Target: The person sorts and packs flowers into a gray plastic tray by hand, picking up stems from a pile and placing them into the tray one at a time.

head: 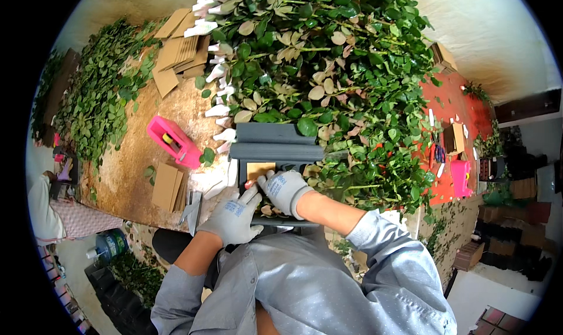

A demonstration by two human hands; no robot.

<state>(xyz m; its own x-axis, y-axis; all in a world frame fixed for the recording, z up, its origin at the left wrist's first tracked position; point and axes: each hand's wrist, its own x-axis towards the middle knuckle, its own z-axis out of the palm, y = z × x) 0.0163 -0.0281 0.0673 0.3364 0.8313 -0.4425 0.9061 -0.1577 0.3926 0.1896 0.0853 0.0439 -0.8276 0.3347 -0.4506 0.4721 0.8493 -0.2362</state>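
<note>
Both of my hands wear pale grey gloves that bear blue print. My left hand (233, 215) lies over the near left side of a black holder (242, 170), its fingertips close to a small pink-red flower bud (250, 184). Just beyond, my right hand (285, 192) bends over the holder, fingertips at the near edge of a piece of brown cardboard (259, 169). Whether either hand grips anything is hidden under the fingers. Dark ribbed sheets (276, 152) cover the holder's far side. Leafy stems (352, 187) stick out from its right side.
Beyond the holder rises a large heap of leafy stems (325, 71) with white mesh sleeves (217, 110) at their left ends. A pink tape dispenser (190, 154), cardboard sheets (165, 186) and a metal blade-like tool (192, 212) lie to the left. Scissors (439, 152) rest on the red surface at right.
</note>
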